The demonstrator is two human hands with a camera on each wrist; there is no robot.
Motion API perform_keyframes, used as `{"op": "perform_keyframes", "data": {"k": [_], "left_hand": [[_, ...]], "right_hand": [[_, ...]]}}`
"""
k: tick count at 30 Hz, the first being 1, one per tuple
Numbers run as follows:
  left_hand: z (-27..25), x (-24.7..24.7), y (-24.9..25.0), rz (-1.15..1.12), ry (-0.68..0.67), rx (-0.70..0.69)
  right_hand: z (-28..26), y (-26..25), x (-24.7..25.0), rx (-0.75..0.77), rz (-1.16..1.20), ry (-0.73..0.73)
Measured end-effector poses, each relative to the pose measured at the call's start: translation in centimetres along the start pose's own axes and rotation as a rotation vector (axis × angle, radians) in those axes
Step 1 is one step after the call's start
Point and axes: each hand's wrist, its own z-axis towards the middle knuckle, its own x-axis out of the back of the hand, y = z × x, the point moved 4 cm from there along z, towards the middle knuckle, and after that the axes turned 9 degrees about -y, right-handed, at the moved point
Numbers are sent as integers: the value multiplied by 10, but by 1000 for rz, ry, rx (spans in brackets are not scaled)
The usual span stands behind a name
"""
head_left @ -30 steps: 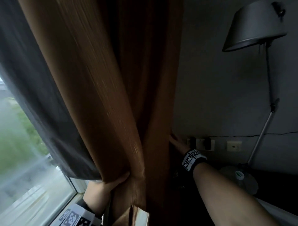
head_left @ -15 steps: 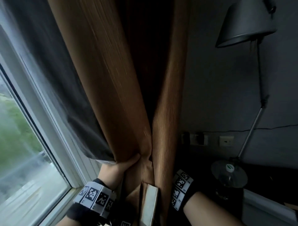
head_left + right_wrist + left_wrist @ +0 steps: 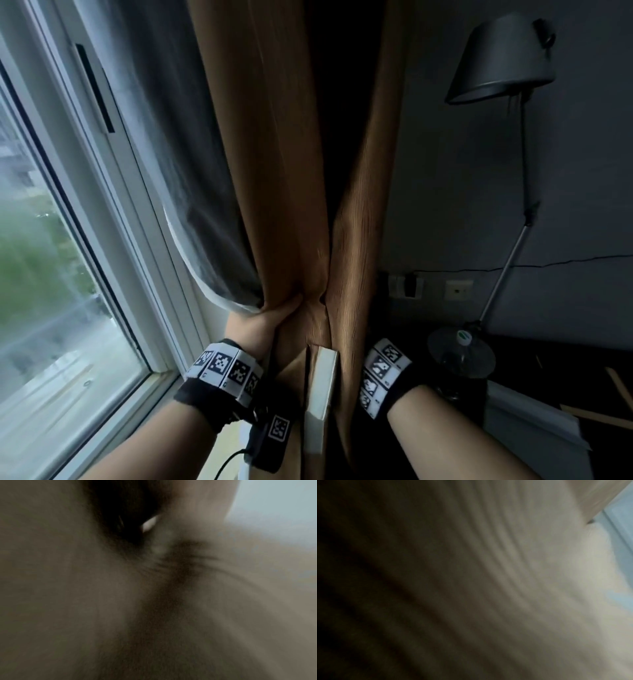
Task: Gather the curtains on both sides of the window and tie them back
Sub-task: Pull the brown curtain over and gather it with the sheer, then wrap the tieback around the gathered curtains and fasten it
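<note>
Head view shows the left hand with its thumb and fingers wrapped round the gathered waist of the brown curtain, clamping the folds together just above the sill, with the grey sheer curtain caught against the same bunch on the window side. Of the right hand only the banded wrist shows; the hand itself has gone in behind the right-hand fold of the curtain, so whether its fingers are apart or closed on cloth cannot be told, and the right wrist view, a blur of fabric, probably means it is buried in the folds. A second ago that hand was out beside the curtain's edge near the wall sockets; half a second ago it had dropped low against the cloth, and now both wrists flank the bundle, which has drawn in narrower at the grip. A pale strip hangs in front of the bundle below the hands; it may be the tie-back, though that is a guess. Farther out stand the window frame, a floor lamp and a bottle. Gathering on this side looks nearly done; tying comes next.
</note>
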Motion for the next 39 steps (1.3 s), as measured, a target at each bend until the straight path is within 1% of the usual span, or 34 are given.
{"op": "perform_keyframes", "data": {"k": [1,3,4,5,6,8,9,12,13,14,16,18,20,22,25,28,29,31,33,34,35,37,39], "left_hand": [[0,1,1,22,-5,-12],[2,3,-1,-15,-37,-38],[0,3,1,14,-34,-62],[-1,1,3,45,-57,-59],[-2,-1,1,45,-70,-54],[-2,-3,-3,61,-103,-29],[-5,-4,-2,62,-104,-25],[-11,-7,0,52,-166,-43],[-11,-9,-1,42,-210,-61],[-12,-9,-1,48,-247,-82],[-19,-9,5,57,-306,-134],[-23,-5,8,41,-333,-171],[-23,0,4,20,-318,-152],[-24,2,3,45,-311,-129],[-25,2,4,49,-363,-54],[-22,3,5,46,-427,63],[-22,3,7,52,-429,90],[-20,2,11,103,-406,93],[-21,-1,18,229,-366,55],[-20,-3,20,267,-342,27],[-19,-5,23,280,-311,0],[-14,-5,22,276,-258,-35],[-11,-4,18,255,-231,-25]], "right_hand": [[2,4,5,-2,56,37],[-1,8,20,74,143,119],[-2,8,24,90,200,146],[-4,6,28,106,236,142],[-9,4,30,126,262,111],[-20,-6,24,160,230,-21],[-25,-10,22,176,215,-52],[-23,-12,12,173,50,-191],[-16,-11,9,162,-18,-206],[-9,-11,6,139,-67,-184],[-1,-12,0,86,-91,-129],[4,-13,-5,76,-80,-143],[7,-14,-7,73,-37,-151],[7,-16,-8,72,-44,-143],[5,-20,-13,71,-108,-155],[-1,-24,-22,80,-205,-234],[-5,-28,-25,70,-256,-262],[-6,-33,-26,40,-405,-338],[-3,-35,-30,24,-534,-450],[0,-34,-32,35,-563,-474],[2,-32,-33,48,-561,-477],[8,-28,-32,85,-523,-431],[6,-27,-30,147,-460,-387]]}}
